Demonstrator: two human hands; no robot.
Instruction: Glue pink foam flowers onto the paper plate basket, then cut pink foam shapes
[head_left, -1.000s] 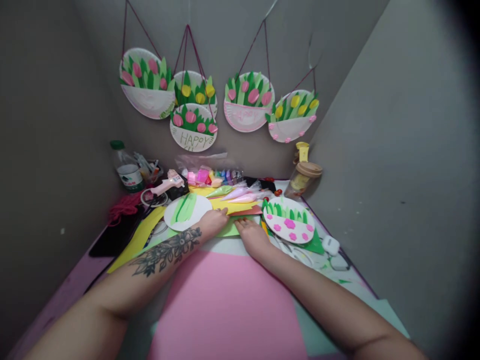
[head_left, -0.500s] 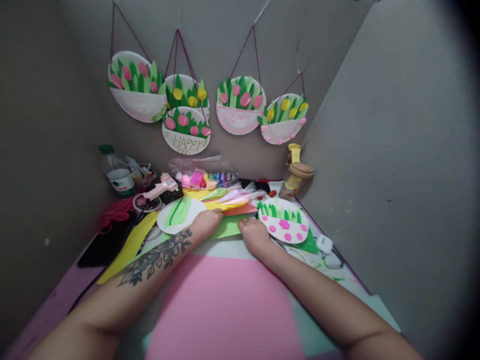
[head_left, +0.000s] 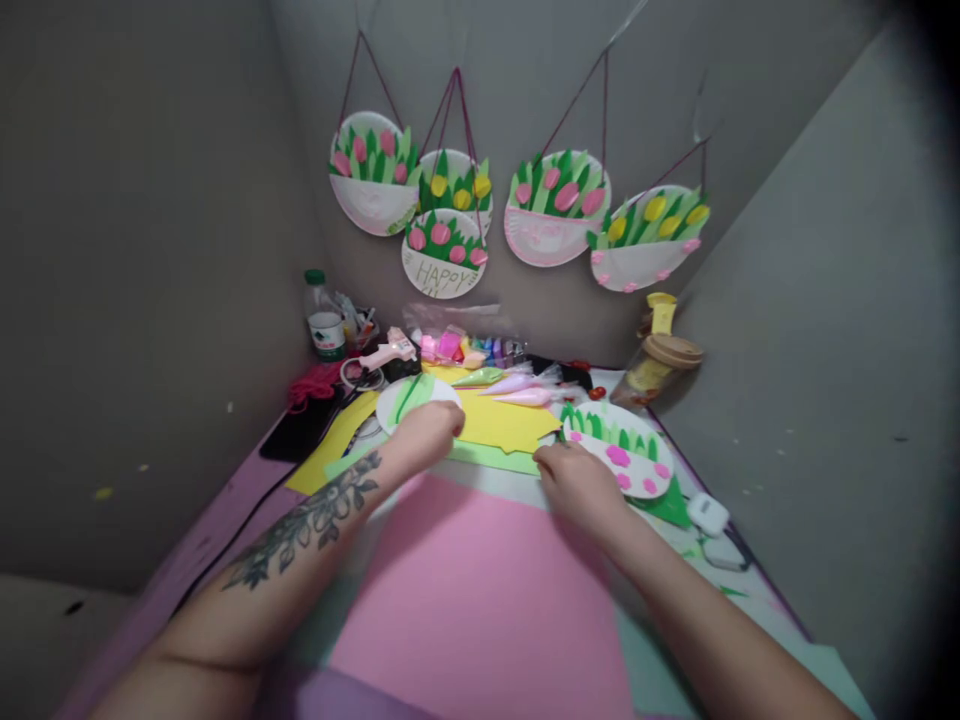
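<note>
My left hand (head_left: 429, 430) is curled at the left end of a light green sheet (head_left: 491, 457) that lies under a yellow sheet (head_left: 504, 420). My right hand (head_left: 576, 482) pinches the right end of the same stack, beside a paper plate with green grass and pink flowers (head_left: 626, 458). Just behind my left hand sits a white plate with green strips (head_left: 409, 398). A large pink sheet (head_left: 480, 590) lies between my forearms. Which sheet the fingers actually grip is hard to see.
Several decorated paper plates (head_left: 556, 208) hang on the back wall. At the back stand a bottle (head_left: 324, 322), a pink glue gun (head_left: 384, 353), bags of coloured pieces (head_left: 465, 345) and a lidded jar (head_left: 664, 362). A white case (head_left: 707, 512) lies right. Grey walls close in on both sides.
The view has swung so everything sits further right. The yellow sheet now shows in full and the orange-red sheet is out of sight. Both hands stay at the sheet's ends.
</note>
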